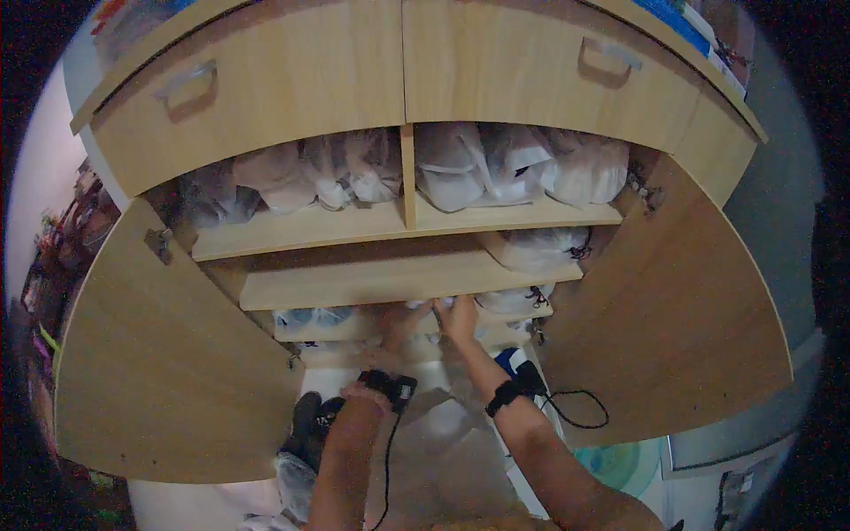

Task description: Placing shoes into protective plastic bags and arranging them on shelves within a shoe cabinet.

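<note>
Both arms reach into an open wooden cabinet, each with a black wrist strap and a cable. My right hand (457,317) is at the front edge of a lower shelf (412,282), near a pale item; the fingers are partly under the board. My left hand (402,328) is blurred and lies just to the left, in shadow below the same shelf. Whether either hand grips the pale item cannot be told. A clear plastic bag with contents (508,300) lies right of my right hand. Bagged bluish items (312,317) lie left of my left hand.
Cabinet doors stand open at left (172,372) and right (671,318). Plastic-wrapped items (451,172) fill much of the upper shelf, and another bag (541,249) sits below at right. Dark objects (309,418) lie beside my left forearm. A looped cable (584,408) hangs by my right wrist.
</note>
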A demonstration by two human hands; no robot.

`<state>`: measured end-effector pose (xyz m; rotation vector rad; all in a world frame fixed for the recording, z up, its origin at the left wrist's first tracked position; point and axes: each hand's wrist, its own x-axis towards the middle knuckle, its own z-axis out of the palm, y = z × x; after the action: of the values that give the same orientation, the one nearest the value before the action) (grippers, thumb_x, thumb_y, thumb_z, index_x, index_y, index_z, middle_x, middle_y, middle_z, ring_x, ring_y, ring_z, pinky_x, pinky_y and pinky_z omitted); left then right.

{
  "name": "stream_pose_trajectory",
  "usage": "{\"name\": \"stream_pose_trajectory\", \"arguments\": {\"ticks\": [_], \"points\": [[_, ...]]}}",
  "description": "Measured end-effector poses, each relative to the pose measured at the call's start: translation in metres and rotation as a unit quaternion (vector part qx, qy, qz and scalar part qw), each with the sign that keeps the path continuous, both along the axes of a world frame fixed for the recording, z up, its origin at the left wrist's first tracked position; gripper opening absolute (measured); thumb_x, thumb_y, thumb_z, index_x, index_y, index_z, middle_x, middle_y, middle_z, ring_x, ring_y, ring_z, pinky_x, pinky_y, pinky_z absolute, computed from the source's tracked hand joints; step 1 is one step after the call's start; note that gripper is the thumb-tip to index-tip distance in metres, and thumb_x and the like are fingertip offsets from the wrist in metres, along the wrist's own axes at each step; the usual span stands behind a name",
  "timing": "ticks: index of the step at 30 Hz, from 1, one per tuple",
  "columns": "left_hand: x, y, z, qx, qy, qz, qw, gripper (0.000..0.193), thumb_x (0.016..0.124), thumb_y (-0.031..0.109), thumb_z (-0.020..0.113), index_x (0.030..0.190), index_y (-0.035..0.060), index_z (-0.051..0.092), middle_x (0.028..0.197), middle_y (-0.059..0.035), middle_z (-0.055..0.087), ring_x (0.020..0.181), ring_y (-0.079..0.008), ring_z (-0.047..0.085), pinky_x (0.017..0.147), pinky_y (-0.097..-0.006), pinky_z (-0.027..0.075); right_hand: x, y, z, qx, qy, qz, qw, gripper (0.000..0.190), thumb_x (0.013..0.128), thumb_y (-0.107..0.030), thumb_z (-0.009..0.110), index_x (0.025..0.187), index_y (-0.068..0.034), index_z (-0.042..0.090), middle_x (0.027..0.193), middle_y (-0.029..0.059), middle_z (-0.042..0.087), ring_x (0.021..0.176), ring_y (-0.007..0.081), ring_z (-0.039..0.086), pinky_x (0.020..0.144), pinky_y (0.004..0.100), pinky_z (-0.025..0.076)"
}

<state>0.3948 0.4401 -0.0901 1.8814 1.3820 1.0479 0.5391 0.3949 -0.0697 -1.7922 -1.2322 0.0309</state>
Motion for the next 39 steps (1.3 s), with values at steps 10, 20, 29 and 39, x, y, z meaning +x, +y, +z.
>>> {"name": "stream_pose_trajectory", "arguments": {"ticks": [10, 20, 29, 39], "points": [[0.010, -0.014, 0.026, -0.054, -0.024, -0.013, 0.998, 0.100, 0.073, 0.037, 0.079, 0.143, -0.0070, 0.023, 0.148, -0.0280, 0.028, 0.137, -0.0379, 0.031, 0.111, -0.0418, 0.028, 0.004, -0.044, 0.013, -0.026, 0.056, 0.106, 0.992, 0.099, 0.068, -0.011, 0.074, 0.145, 0.007, 0.015, 0.148, 0.0335, 0.021, 0.140, 0.0460, 0.020, 0.114, 0.0427, 0.022], [-0.031, -0.085, 0.084, -0.184, -0.077, -0.089, 0.976, 0.099, 0.074, 0.038, 0.078, 0.144, -0.0056, 0.023, 0.148, -0.0274, 0.029, 0.136, -0.0368, 0.032, 0.110, -0.0408, 0.030, -0.005, -0.106, 0.061, 0.020, 0.095, 0.140, 0.985, 0.085, 0.072, -0.006, 0.069, 0.142, 0.006, 0.021, 0.143, 0.0274, 0.028, 0.134, 0.0425, 0.029, 0.114, 0.0414, 0.023], [-0.210, -0.213, 0.133, -0.261, -0.129, -0.424, 0.858, 0.061, 0.097, 0.022, 0.058, 0.148, 0.0079, 0.028, 0.130, -0.0113, 0.056, 0.120, -0.0207, 0.052, 0.103, -0.0342, 0.039, -0.053, -0.178, 0.022, -0.034, -0.030, 0.265, 0.963, 0.068, 0.078, -0.002, 0.067, 0.138, -0.010, 0.034, 0.145, 0.0237, 0.026, 0.132, 0.0409, 0.033, 0.098, 0.0410, 0.044], [-0.404, -0.424, 0.177, -0.282, -0.231, 0.073, 0.928, 0.052, 0.093, 0.016, 0.058, 0.141, 0.0048, 0.042, 0.081, -0.0050, 0.064, 0.078, -0.0150, 0.062, 0.085, -0.0306, 0.050, -0.063, -0.173, 0.007, -0.050, -0.142, 0.384, 0.911, 0.044, 0.078, -0.004, 0.062, 0.120, -0.003, 0.054, 0.129, 0.0264, 0.047, 0.120, 0.0447, 0.045, 0.097, 0.0452, 0.044]]}}
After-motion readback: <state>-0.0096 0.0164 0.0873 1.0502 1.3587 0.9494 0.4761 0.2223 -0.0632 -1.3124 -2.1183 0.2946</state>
